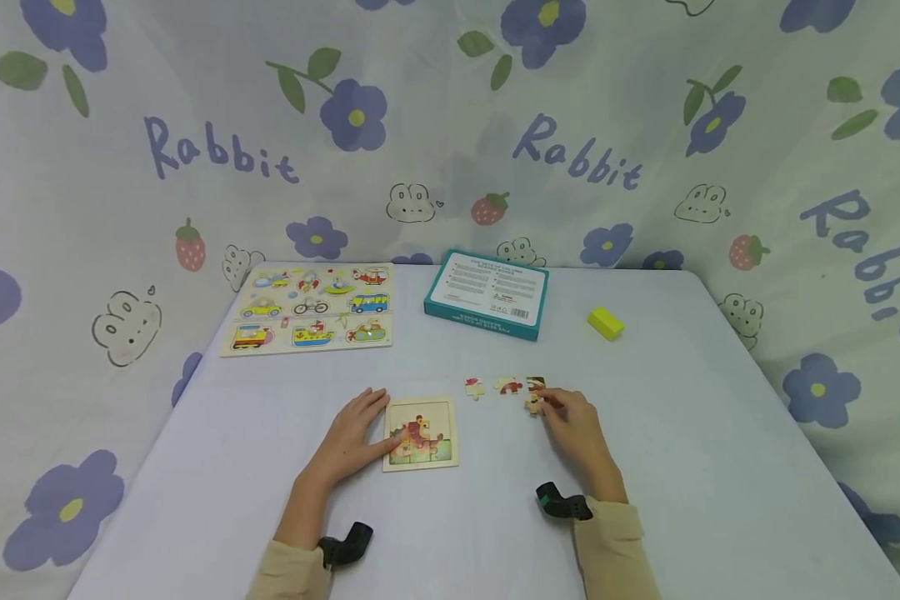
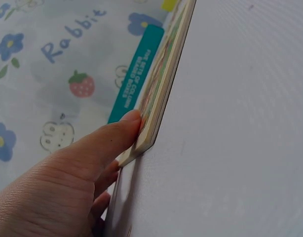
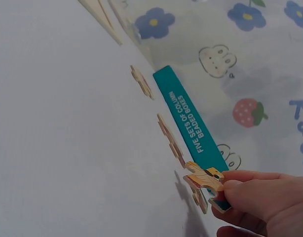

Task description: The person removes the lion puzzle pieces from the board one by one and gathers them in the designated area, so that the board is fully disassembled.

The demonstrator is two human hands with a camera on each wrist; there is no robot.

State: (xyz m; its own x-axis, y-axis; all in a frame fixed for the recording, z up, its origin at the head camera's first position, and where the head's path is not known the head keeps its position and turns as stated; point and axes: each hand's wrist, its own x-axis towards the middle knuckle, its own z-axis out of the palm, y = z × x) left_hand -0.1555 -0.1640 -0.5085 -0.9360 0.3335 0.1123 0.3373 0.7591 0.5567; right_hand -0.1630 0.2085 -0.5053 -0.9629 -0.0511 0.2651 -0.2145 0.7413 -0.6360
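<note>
1. The left hand (image 1: 354, 437) rests at the left side of a square, pale wooden puzzle tray (image 1: 442, 417), its thumb lying over the rim onto the picture. Its grip is wide, the other fingers extended along the tray's outer edge.
2. The tray lies flat on a bench (image 1: 720, 433) covered in white cloth. Joined pieces (image 1: 420, 433) in red, yellow and green fill the lower and middle part of its recess; pale bare wood shows above them.
3. The right hand (image 1: 577, 429) has a narrow grip: thumb and fingers pinch a small wooden jigsaw piece (image 3: 206, 180) printed in yellow, black and red. The right wrist view shows this piece tilted.
4. Three loose wooden jigsaw pieces lie in a row to the right of the tray: a pale one with a red patch (image 1: 475, 388), a pale one with a brown-red patch (image 1: 510, 386), and a dark-topped one (image 1: 536, 382) just beside the held piece.
5. Farther back on the bench, from left to right, are a rectangular wooden board with colourful vehicle pictures (image 1: 311, 308), a flat teal box with a white printed label (image 1: 487, 292), and a yellow rectangular block (image 1: 605, 323).
6. Behind the bench hangs a pale cloth (image 1: 435, 100) patterned with purple flowers, strawberries, rabbits and the word "Rabbit".
</note>
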